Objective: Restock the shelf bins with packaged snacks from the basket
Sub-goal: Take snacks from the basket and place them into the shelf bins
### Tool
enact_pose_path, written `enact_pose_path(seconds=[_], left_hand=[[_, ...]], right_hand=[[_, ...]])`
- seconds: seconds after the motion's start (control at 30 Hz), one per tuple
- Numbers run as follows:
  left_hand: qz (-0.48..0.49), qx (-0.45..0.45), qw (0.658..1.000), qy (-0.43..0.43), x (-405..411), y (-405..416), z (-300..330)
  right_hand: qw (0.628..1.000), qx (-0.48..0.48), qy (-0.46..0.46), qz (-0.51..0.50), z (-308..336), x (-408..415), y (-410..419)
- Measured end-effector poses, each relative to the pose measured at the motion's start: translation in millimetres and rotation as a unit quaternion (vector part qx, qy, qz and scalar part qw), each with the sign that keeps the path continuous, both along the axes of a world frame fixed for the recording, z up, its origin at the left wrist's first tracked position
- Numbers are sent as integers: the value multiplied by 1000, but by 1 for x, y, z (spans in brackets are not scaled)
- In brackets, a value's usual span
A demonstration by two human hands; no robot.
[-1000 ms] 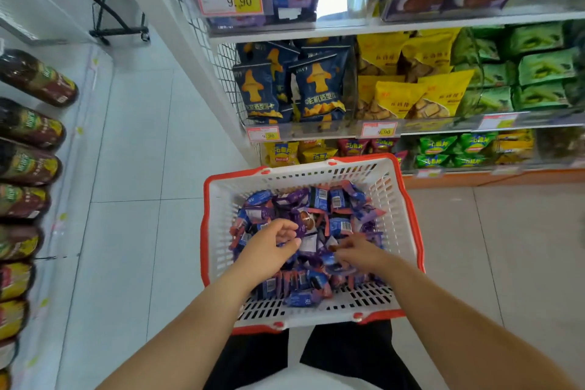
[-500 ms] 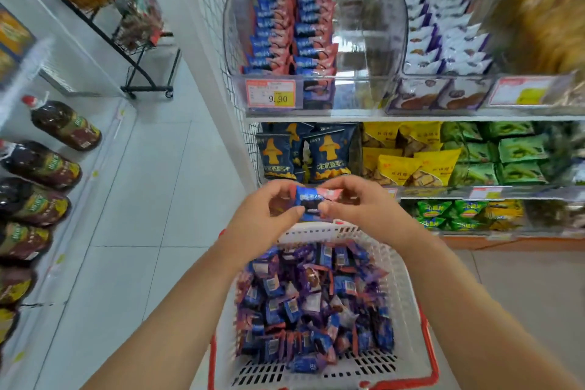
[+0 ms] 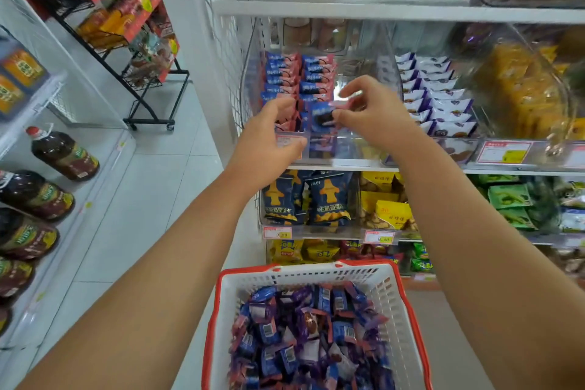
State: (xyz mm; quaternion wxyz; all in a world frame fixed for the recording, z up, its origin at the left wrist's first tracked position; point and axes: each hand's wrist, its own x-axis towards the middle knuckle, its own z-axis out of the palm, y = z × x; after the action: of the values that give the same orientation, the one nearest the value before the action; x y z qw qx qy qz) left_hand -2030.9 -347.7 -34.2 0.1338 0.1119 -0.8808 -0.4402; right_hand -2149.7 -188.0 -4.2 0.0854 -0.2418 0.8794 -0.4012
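Observation:
My right hand (image 3: 372, 112) pinches a small blue and pink snack packet (image 3: 321, 114) at the front of the clear shelf bin (image 3: 250, 73). That bin holds two rows of the same blue and pink packets (image 3: 297, 77). Just left of the held packet, my left hand (image 3: 269, 139) has its fingers spread and holds nothing I can see. The white basket with a red rim (image 3: 387, 286) sits below my arms, piled with several blue and purple packets (image 3: 304, 336).
A neighbouring clear bin holds white and purple packets (image 3: 440, 95). Lower shelves carry blue bags (image 3: 327, 199), yellow bags (image 3: 384, 210) and green bags (image 3: 509, 199). Oil bottles (image 3: 65, 153) line the left shelf. A black wheeled rack (image 3: 148, 73) stands down the tiled aisle.
Both hands rose from the basket with one blue and pink packet and reached up to the shelf bin. My left hand has let go of it; the view tilted upward.

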Motion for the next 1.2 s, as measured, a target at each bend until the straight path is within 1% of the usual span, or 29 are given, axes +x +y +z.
enact_pose_path(seconds=[0.07, 0.13, 0.23, 0.4, 0.47, 0.6, 0.7, 0.77, 0.87, 0.97, 1.07, 1.2], left_hand=[[-1, -36, 999, -29, -8, -1, -3], [-2, -97, 994, -54, -13, -2, -8], [-21, -205, 976, -73, -19, -2, -12], [-22, -302, 946, -119, -25, 0, -14], [-24, -320, 938, -127, -27, -1, -12], [-36, -331, 931, -147, -30, -3, -10], [-38, -326, 931, -159, -32, -3, -10], [-33, -325, 932, -159, -33, -3, -9], [-33, -320, 937, -136, -30, -3, -12], [-42, -310, 945, -95, -21, -3, -19], [-23, -283, 958, -37, -11, 2, -25], [0, -228, 970, 88, 25, 30, -37]], right_hand=[[998, 53, -23, 28, -5, -4, -6], [996, 64, -40, 52, -10, -6, -9], [993, 84, -47, 67, -12, -10, -10], [974, 201, -50, 90, -16, -15, -13], [972, 213, -45, 84, -17, -14, -12], [992, 116, 1, 46, -13, -6, -4], [997, 60, 8, 48, -14, 6, 6], [999, -28, 11, 33, -18, 18, 14], [984, -175, -15, -5, -24, 45, 27], [958, -270, -89, -33, -25, 69, 35], [948, -288, -127, -45, -24, 76, 42], [944, -265, -194, -28, -40, 90, 54]])
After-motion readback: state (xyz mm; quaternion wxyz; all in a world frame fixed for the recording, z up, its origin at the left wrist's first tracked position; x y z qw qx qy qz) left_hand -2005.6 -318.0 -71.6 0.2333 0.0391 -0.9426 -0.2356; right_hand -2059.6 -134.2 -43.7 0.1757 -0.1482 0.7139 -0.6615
